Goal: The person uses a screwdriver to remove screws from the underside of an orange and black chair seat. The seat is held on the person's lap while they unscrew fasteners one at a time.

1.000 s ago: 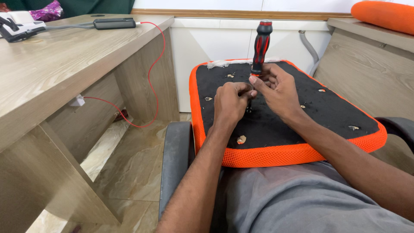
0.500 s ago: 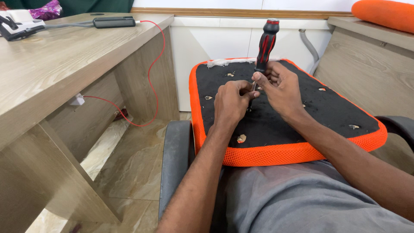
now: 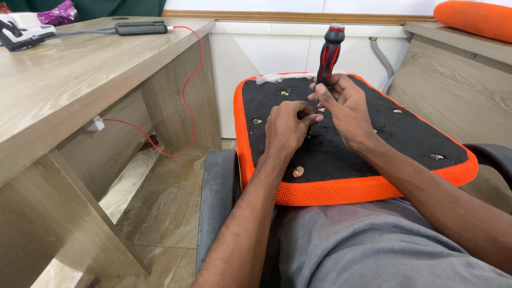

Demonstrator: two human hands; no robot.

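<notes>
Crinkled purple package (image 3: 56, 12) (desk's far corner)

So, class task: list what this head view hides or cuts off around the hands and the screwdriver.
Head view only:
- Tip of the screwdriver: hidden behind the left hand and right hand.
- Whatever the left hand pinches: covered by its own fingers.
- Seat pad underside markings: too small to identify.
- Desk: cut off at the left edge.
</notes>
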